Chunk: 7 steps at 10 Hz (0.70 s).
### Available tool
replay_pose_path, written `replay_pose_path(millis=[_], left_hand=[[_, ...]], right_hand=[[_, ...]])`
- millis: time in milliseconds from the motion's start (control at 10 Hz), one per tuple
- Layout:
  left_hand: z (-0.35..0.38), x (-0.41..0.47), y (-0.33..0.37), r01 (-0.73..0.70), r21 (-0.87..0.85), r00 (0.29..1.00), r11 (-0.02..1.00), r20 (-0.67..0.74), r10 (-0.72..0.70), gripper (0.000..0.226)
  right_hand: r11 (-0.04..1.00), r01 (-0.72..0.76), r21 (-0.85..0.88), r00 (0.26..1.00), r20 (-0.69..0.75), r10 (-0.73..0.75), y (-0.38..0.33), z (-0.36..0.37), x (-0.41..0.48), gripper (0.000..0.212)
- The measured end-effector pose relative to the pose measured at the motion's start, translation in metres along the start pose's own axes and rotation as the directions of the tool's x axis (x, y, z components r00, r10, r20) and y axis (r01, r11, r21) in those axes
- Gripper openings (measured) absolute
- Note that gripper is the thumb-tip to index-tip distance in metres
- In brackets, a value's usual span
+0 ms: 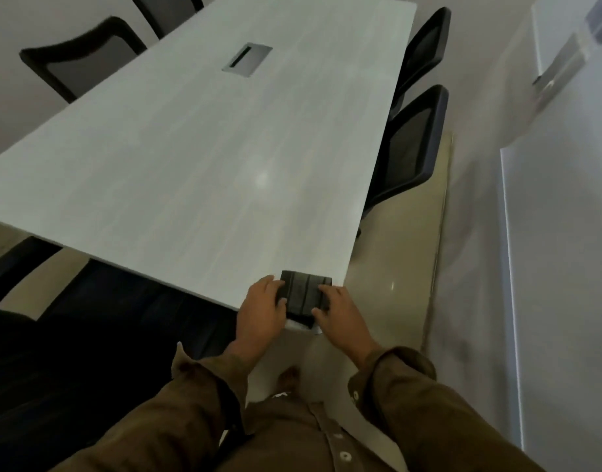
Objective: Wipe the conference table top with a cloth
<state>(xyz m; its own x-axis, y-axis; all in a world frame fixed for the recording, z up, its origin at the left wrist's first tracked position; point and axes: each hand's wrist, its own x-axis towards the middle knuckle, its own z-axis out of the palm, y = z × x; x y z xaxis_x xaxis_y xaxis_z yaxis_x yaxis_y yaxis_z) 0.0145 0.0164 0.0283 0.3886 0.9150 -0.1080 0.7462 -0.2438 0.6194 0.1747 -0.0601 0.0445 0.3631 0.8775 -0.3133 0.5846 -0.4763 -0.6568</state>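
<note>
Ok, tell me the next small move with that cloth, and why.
Probably push the cloth forward, fully onto the table, and press it flat. It sits folded at the near corner, partly hanging over the edge, with the left hand and right hand holding its sides, and the top stretches away ahead.

a single head-worn view, tilted; it faces forward and steeply down over the near corner of the table (190,148); left hand (262,313) and right hand (342,316) close below the lens
</note>
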Motion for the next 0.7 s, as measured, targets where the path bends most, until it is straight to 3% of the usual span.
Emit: replay_pose_path(millis=[100, 300, 500, 700], left_hand=[[0.024, 0.003, -0.016, -0.137, 0.172, 0.98, 0.976, 0.169, 0.107, 0.047], [0.02, 0.025, -0.016, -0.086, 0.164, 0.983, 0.983, 0.175, 0.057, 0.047], [-0.001, 0.03, -0.006, -0.048, 0.078, 0.959, 0.996, 0.283, 0.024, 0.054], [-0.033, -0.013, 0.023, 0.013, -0.092, 0.998, 0.996, 0.057, -0.008, 0.05]], right_hand=[[0.995, 0.03, -0.096, 0.999, -0.028, -0.033, 0.016, 0.016, 0.006, 0.054], [0.982, 0.077, -0.171, 0.993, -0.072, -0.091, 0.016, 0.015, 0.033, 0.055], [0.99, 0.064, -0.125, 0.997, 0.044, -0.059, 0.006, 0.003, 0.034, 0.057], [0.991, 0.066, 0.115, 0.997, 0.037, -0.07, -0.001, -0.024, 0.004, 0.042]])
